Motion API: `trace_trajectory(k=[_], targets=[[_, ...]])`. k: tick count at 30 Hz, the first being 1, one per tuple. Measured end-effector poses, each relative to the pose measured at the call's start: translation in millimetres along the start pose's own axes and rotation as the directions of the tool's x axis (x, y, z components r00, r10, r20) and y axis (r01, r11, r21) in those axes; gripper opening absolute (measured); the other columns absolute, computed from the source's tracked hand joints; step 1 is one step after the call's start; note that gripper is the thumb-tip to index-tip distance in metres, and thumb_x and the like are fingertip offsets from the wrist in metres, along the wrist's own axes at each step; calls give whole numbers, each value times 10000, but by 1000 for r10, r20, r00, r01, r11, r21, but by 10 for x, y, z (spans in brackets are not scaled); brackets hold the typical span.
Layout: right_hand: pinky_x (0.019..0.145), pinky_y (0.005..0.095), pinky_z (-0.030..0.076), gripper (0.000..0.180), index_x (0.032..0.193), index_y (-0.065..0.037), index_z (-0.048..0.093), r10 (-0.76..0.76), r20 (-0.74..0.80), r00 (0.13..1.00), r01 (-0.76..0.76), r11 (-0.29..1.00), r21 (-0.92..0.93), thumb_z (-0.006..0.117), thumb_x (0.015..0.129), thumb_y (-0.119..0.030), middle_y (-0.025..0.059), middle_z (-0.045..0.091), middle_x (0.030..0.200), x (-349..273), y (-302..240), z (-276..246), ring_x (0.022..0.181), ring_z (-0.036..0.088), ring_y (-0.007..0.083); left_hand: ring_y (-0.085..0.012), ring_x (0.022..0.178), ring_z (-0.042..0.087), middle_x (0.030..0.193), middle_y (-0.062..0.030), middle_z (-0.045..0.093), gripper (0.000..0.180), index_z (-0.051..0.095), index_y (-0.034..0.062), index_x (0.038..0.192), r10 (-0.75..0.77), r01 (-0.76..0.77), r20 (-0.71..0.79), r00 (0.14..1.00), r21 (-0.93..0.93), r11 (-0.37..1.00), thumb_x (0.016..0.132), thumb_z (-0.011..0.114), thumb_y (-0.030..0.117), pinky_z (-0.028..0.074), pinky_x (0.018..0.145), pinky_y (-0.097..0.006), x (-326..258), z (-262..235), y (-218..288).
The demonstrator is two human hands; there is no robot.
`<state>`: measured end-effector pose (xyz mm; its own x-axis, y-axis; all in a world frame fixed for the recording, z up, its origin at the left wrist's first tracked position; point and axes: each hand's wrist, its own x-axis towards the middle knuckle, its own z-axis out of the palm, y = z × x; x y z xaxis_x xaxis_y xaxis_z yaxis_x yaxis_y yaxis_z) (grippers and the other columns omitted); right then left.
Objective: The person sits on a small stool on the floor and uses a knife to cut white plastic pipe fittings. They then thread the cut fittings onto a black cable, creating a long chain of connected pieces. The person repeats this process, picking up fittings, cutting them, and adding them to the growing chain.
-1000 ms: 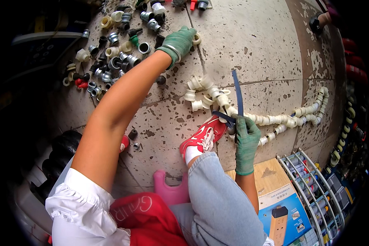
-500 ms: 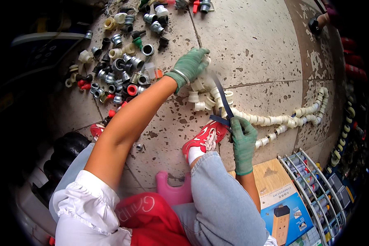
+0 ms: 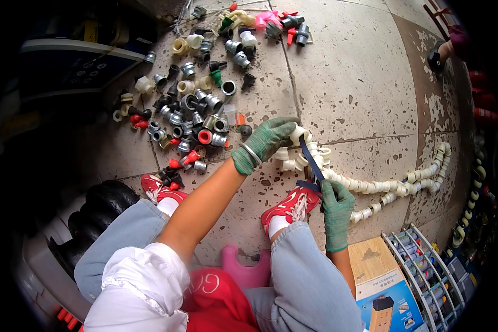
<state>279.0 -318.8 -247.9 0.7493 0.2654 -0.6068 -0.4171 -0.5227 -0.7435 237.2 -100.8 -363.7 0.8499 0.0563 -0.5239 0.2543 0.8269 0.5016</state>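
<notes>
My left hand (image 3: 266, 145), in a green knit glove, is closed around a white plastic fitting (image 3: 299, 135) at the upper end of a dark blue strap (image 3: 310, 157). My right hand (image 3: 337, 207), gloved alike, grips the strap lower down, just beside my red shoe (image 3: 289, 210). From there a long string of white ring-shaped fittings (image 3: 373, 187) runs right along the floor and doubles back. A few loose white fittings (image 3: 289, 164) lie under my left hand. Whether the strap passes through the held fitting is hard to see.
Left of my hands spreads a heap of metal, black, red and white pipe fittings (image 3: 196, 119). A wire rack (image 3: 426, 271) and a blue box (image 3: 390, 310) stand at the lower right. A pink stool (image 3: 246, 271) is between my legs. Another person's foot (image 3: 436, 58) shows at upper right.
My left hand has come down and closer to my right hand, bringing the white fitting along the strap. The right hand keeps its grip. The whole view has shifted a little.
</notes>
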Motion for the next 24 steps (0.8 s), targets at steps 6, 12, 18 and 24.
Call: trace_trajectory(k=[6,12,18,24], targets=[[546,206,399,175,956,39,663,-25,76,997,19,996,83,628,857,-102,-7,595,736,-3,99,70,620,475,46,-214,1155,514,1237,-149,535,709,284,-37,1373,-25,26,53,998,-6,1000,833,682,193,414,990,-310,-145,186,42],[648,193,440,174,1014,27,644,-148,171,974,89,947,310,607,853,-27,5,627,807,-62,71,66,703,522,56,-199,992,598,1109,-122,594,350,522,0,1197,-56,42,-32,998,-331,943,903,580,180,510,863,-337,-283,159,-120],[640,188,426,178,1014,19,647,-102,103,989,82,980,180,617,846,-31,-6,611,829,122,266,99,715,508,47,-190,914,621,1058,-91,601,340,522,14,1199,-57,19,-231,971,-162,987,920,556,206,546,779,-321,-343,140,-158],[654,194,438,177,1013,17,634,-57,210,976,55,998,12,615,842,-23,1,611,847,107,88,147,716,519,56,-207,951,607,1058,-92,596,319,536,40,1151,23,-78,-190,982,-291,953,931,536,271,525,826,-372,-385,127,-119]])
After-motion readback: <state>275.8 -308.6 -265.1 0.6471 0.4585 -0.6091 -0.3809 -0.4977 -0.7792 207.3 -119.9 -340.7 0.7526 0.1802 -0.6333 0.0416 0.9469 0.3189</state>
